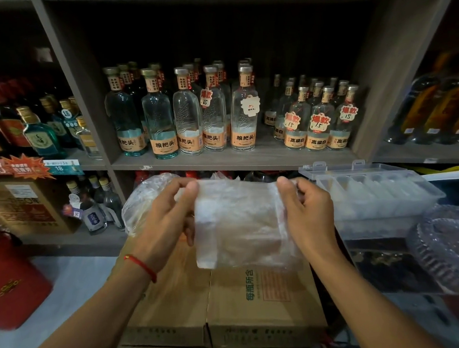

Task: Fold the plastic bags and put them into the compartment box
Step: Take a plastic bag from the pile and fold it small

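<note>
Here, above the carton [256, 300], the left hand [169, 217] and right hand [307, 209] each pinch an upper corner of the bag [239, 224]. Right of the carton the box [378, 192] sits open.

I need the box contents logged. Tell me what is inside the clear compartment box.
The compartment box stands open, and its row of compartments holds pale, translucent folded plastic bags. Through the cloudy walls I cannot tell how many there are, or whether any compartment is empty.

Both forearms are bare, with a thin red string bracelet [140, 266] around the left wrist.
</note>
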Demonstrator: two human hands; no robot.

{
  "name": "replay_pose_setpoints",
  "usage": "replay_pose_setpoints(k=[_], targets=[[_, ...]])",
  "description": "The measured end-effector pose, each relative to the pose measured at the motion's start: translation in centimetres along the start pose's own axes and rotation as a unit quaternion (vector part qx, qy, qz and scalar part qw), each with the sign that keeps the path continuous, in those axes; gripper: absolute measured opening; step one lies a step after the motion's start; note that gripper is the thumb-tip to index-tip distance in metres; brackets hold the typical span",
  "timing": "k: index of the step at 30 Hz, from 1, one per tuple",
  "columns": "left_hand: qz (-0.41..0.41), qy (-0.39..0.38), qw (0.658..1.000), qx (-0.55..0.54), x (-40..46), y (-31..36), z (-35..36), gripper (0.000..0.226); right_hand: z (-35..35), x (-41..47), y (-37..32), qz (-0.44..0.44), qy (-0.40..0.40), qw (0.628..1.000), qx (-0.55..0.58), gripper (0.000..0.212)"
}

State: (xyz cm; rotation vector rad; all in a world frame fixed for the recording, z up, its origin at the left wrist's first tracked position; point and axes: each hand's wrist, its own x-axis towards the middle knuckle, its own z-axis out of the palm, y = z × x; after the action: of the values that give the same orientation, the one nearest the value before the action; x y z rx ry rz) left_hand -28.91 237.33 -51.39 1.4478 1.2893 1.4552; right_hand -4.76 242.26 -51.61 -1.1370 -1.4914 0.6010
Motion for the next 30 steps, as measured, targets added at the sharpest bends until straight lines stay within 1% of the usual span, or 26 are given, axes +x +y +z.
replay_pose_setpoints(k=[2,4,6,9,11,13,15,17,18,20,22,23,24,26,28,30], targets=[[-0.038,-0.059,0.997,0.021,0.2,-0.1,-1.0,0.053,-0.5,0.0,0.0,-0.011,-0.067,0.998,-0.002,0.047],[-0.066,-0.136,0.988,0.037,0.3,-0.1,-1.2,0.059,-0.8,-0.1,-0.1,-0.025,-0.132,0.991,-0.011,0.049],[-0.085,-0.191,0.976,0.052,0.2,0.2,-0.6,0.055,-1.0,0.0,-0.1,-0.038,-0.166,0.985,-0.031,0.050],[-0.072,-0.210,0.973,0.070,-0.1,0.7,1.1,0.045,-1.1,0.2,0.1,-0.048,-0.190,0.978,-0.066,0.051],[-0.060,-0.194,0.977,0.067,-0.2,0.7,2.0,0.041,-1.1,0.2,0.3,-0.053,-0.205,0.974,-0.075,0.049],[-0.065,-0.179,0.981,0.047,-0.2,0.6,2.3,0.038,-1.2,0.3,0.3,-0.032,-0.210,0.976,-0.057,0.047],[-0.073,-0.152,0.986,0.004,-0.1,0.4,2.0,0.036,-1.6,0.6,0.2,0.021,-0.211,0.977,-0.019,0.046],[-0.081,-0.100,0.991,-0.042,0.0,0.3,1.6,0.035,-2.1,1.2,0.1,0.115,-0.217,0.969,0.032,0.052],[-0.089,-0.064,0.992,-0.066,0.1,0.2,1.4,0.033,-2.4,1.4,0.1,0.177,-0.218,0.957,0.069,0.057],[-0.105,0.018,0.989,-0.101,0.3,-0.3,1.1,0.025,-2.5,1.3,0.2,0.284,-0.236,0.918,0.147,0.062],[-0.117,0.086,0.983,-0.113,0.3,-1.0,1.0,0.018,-2.1,0.5,0.3,0.323,-0.278,0.887,0.178,0.067],[-0.120,0.110,0.980,-0.114,0.3,-1.3,1.1,0.017,-1.7,0.1,0.3,0.320,-0.287,0.885,0.179,0.067],[-0.119,0.129,0.978,-0.113,0.3,-1.5,1.1,0.015,-1.3,-0.3,0.3,0.307,-0.281,0.892,0.174,0.065],[-0.115,0.150,0.976,-0.106,0.1,-1.6,1.2,0.013,-0.7,-0.6,0.1,0.264,-0.236,0.925,0.139,0.065],[-0.103,0.148,0.979,-0.091,-0.2,-1.4,1.1,0.015,-0.4,-0.6,0.1,0.215,-0.182,0.955,0.092,0.071],[-0.093,0.131,0.984,-0.070,-0.4,-1.2,1.0,0.018,-0.4,-0.6,0.1,0.175,-0.157,0.969,0.074,0.069]])
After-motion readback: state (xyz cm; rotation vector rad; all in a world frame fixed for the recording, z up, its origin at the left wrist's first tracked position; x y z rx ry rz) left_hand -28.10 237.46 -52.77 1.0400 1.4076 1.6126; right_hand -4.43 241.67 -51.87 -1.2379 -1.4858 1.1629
